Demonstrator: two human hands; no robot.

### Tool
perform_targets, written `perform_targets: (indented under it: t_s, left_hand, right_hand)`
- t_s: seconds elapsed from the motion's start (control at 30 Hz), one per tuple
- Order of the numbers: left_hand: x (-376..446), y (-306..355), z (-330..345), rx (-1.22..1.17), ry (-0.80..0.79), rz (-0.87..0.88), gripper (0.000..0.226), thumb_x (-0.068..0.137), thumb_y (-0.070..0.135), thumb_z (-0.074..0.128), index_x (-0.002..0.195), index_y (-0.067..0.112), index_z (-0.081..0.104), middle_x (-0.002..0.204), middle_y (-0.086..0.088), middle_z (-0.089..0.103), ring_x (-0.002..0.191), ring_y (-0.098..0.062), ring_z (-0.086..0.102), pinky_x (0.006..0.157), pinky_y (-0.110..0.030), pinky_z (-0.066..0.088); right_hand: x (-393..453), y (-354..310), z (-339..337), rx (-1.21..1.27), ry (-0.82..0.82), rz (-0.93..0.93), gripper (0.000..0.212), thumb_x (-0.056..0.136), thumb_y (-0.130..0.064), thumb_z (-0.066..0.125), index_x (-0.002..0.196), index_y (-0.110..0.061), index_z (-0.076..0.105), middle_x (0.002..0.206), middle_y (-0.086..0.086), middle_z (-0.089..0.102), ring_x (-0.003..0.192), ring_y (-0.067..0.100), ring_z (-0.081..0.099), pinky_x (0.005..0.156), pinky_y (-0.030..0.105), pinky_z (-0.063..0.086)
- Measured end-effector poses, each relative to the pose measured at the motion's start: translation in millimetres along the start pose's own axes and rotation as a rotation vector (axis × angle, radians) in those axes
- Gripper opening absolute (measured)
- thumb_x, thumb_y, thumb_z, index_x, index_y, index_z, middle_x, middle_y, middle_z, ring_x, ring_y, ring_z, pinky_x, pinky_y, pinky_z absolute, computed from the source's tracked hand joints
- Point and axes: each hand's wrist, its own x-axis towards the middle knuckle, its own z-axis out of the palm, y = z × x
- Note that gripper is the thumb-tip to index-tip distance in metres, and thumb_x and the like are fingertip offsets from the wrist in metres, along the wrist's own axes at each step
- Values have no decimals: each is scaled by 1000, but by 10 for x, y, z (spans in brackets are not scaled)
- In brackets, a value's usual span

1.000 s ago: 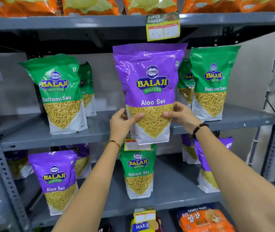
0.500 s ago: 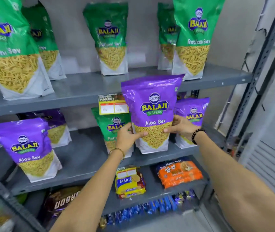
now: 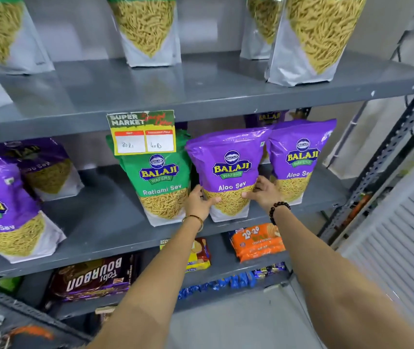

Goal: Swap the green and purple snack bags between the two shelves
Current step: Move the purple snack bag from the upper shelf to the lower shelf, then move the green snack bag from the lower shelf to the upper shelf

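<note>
A purple Aloo Sev bag [image 3: 229,170] stands upright on the lower grey shelf [image 3: 105,222], held at its sides by my left hand [image 3: 198,204] and my right hand [image 3: 263,192]. A green Ratlami Sev bag [image 3: 161,182] stands right beside it on the left, touching it. Another purple bag [image 3: 299,159] stands just to the right, and further purple bags [image 3: 4,210] are at the left end. On the upper shelf [image 3: 200,89] stand several green-topped bags [image 3: 148,28], only their lower halves in view.
A supermarket price tag [image 3: 143,133] hangs from the upper shelf's front edge over the green bag. Below are biscuit packs: a brown Bourbon box [image 3: 92,275], a yellow pack [image 3: 198,253] and an orange pack [image 3: 257,241]. A slotted upright post [image 3: 387,157] stands at right.
The purple bag came down from the upper shelf to the lower shelf, both hands still on it. It now stands between the green bag and another purple bag. The view has dropped.
</note>
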Motion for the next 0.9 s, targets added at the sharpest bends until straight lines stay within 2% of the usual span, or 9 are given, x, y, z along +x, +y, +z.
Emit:
perform_targets:
  t_s: [0.13, 0.2, 0.3, 0.4, 0.53, 0.63, 0.77, 0.83, 0.9]
  left_hand:
    - [55, -96, 71, 35, 2, 7, 43, 77, 7, 69, 115, 1, 50, 107, -20, 64, 104, -35, 61, 92, -48, 50]
    - [29, -116, 67, 9, 24, 0, 49, 78, 6, 67, 124, 2, 47, 121, -20, 61, 113, -35, 57, 95, -40, 48]
    - [-75, -178, 9, -43, 67, -75, 64, 80, 8, 66, 135, -2, 34, 140, -23, 44, 128, -35, 44, 107, -42, 39]
    - [-223, -321, -102, -41, 98, -132, 64, 81, 13, 66, 134, -3, 34, 139, -23, 44, 128, -34, 44, 107, -42, 37]
    - [-371, -494, -364, 12, 192, -192, 52, 81, 21, 67, 124, -1, 48, 127, -21, 56, 117, -33, 53, 94, -34, 41]
    - [-401, -587, -640, 83, 246, -204, 31, 81, 25, 66, 102, 4, 58, 109, -19, 61, 104, -31, 56, 84, -31, 41]
    - [-335, -634, -979, 135, 321, -274, 54, 83, 32, 63, 120, -5, 49, 127, -24, 55, 116, -36, 51, 87, -33, 41]
    - [-257, -626, -1105, 123, 342, -297, 65, 83, 33, 63, 130, -5, 40, 136, -24, 48, 123, -37, 46, 97, -38, 38]
    - [-175, -611, -1192, 103, 339, -302, 73, 82, 33, 63, 137, -3, 30, 144, -22, 40, 131, -35, 40, 105, -39, 33]
  right_hand:
    - [118, 107, 38, 89, 60, -4, 60, 72, 16, 64, 127, 4, 44, 132, 28, 52, 116, 33, 52, 91, 36, 44]
    - [136, 147, 62, 116, 83, 11, 66, 73, 14, 65, 133, 4, 39, 139, 26, 47, 127, 35, 45, 102, 42, 42]
    - [55, 210, 183, 137, 165, 91, 81, 75, 4, 68, 143, 1, 24, 149, 20, 34, 138, 30, 34, 113, 42, 32]
    - [-90, 341, 401, 85, 252, 179, 78, 73, -5, 72, 139, 1, 32, 144, 18, 43, 132, 31, 42, 107, 41, 35]
    - [-298, 471, 785, 28, 294, 258, 48, 73, -6, 69, 116, 5, 51, 122, 24, 60, 111, 36, 57, 88, 38, 45]
    - [-372, 485, 1074, 12, 240, 251, 56, 73, -9, 72, 122, 3, 48, 127, 21, 58, 114, 35, 55, 88, 36, 43]
    - [-329, 392, 1378, 30, 196, 322, 67, 75, -17, 72, 128, 7, 39, 128, 22, 55, 116, 35, 55, 87, 38, 45]
    - [-288, 328, 1488, 0, 175, 369, 60, 77, -19, 70, 124, 8, 44, 114, 20, 61, 104, 33, 59, 79, 36, 45]
    - [-245, 272, 1594, -70, 121, 396, 41, 80, -19, 65, 110, 5, 54, 93, 15, 59, 91, 29, 60, 74, 35, 47]
